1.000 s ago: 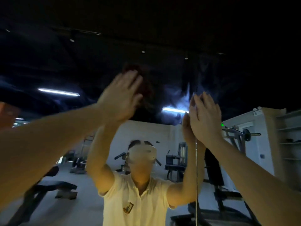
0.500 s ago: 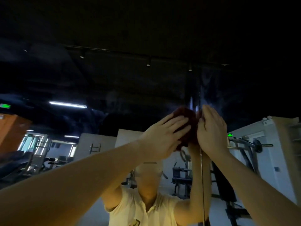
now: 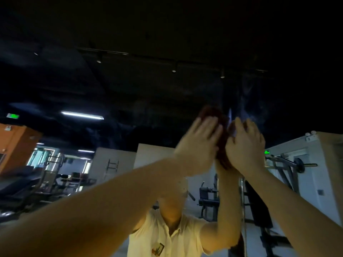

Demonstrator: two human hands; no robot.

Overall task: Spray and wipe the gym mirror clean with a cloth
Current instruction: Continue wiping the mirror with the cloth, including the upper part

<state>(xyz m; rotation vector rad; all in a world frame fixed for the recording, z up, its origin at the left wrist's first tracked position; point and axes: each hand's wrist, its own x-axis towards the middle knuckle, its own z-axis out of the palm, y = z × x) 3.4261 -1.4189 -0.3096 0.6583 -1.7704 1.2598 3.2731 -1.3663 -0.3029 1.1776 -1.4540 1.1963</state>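
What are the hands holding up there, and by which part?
A dark red cloth. The left hand presses flat fingers on it; the right hand touches its right edge, but its grip cannot be told.

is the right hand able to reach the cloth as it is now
Probably yes: the right hand is beside the red cloth, which shows between it and the left hand, nothing in between.

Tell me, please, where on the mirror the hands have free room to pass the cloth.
Free: the dark glass of the mirror above the cloth, and the stretch from the left hand over to the reflected tube light. Crowded: at the vertical seam, where the left hand, the right hand and the cloth sit close together.
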